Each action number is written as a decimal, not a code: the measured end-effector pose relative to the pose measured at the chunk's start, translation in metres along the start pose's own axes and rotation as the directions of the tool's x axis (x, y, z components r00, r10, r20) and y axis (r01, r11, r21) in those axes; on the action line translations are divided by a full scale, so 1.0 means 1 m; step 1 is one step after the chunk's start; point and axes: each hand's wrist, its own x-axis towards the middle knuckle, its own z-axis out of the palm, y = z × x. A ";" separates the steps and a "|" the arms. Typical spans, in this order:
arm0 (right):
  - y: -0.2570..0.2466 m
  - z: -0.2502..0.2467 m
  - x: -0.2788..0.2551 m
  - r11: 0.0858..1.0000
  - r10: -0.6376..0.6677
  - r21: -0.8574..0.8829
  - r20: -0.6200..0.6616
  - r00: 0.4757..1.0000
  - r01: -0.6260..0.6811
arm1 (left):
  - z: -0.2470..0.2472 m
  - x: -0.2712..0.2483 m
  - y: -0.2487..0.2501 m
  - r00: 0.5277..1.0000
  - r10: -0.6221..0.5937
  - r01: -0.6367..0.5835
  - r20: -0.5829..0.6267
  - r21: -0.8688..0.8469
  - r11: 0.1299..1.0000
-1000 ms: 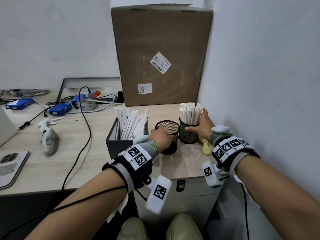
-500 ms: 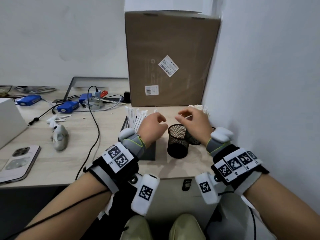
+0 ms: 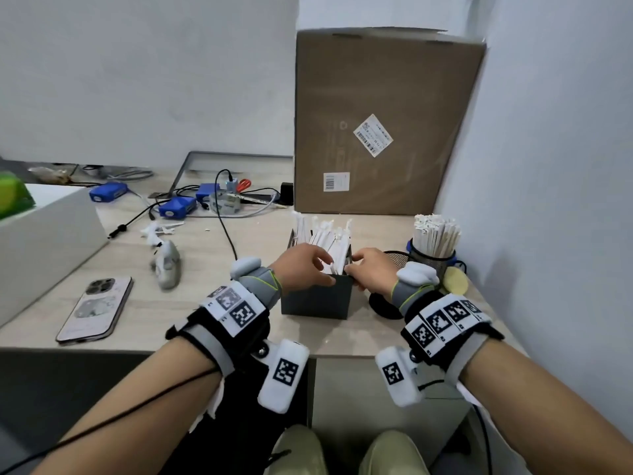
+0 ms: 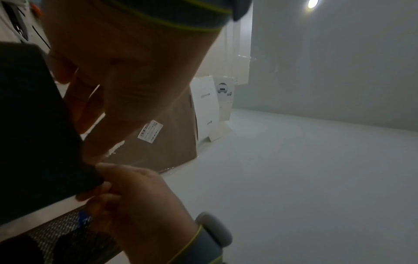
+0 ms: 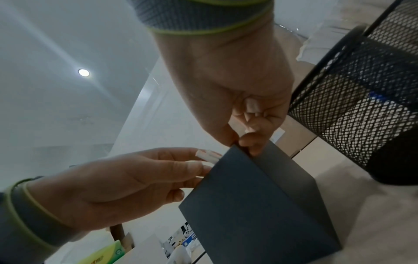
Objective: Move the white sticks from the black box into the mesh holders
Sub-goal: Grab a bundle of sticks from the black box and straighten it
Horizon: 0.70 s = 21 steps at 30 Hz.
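Observation:
The black box stands near the desk's front edge, with white sticks leaning in it. My left hand reaches over its near rim, fingers curled onto the sticks and thumb on the front face. At the box's near right corner, my right hand pinches the rim. An empty mesh holder sits just behind that hand. To its right, a second mesh holder is packed with sticks.
A tall cardboard box stands behind, and the wall closes the right side. A phone, a grey object, a black cable and blue devices lie to the left. A yellow piece sits beside the full holder.
Both hands left the mesh holders, lifted, and came down on the black box. The left now lies on the sticks and the right on the box's corner.

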 end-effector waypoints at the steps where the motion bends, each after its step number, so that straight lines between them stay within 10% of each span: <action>1: 0.000 0.000 0.001 1.000 -0.008 0.000 0.009 1.000 0.008 | 0.004 0.004 0.001 1.000 0.011 -0.010 -0.019 0.021 1.000; 13: 0.010 0.000 -0.004 0.990 -0.138 0.039 0.079 0.987 0.135 | 0.015 0.046 0.005 0.962 -0.225 0.132 -0.157 -0.453 0.882; 21: 0.017 0.005 0.001 0.984 -0.153 0.108 0.079 0.985 0.144 | 0.030 0.040 0.009 0.954 -0.282 0.287 -0.103 0.044 0.957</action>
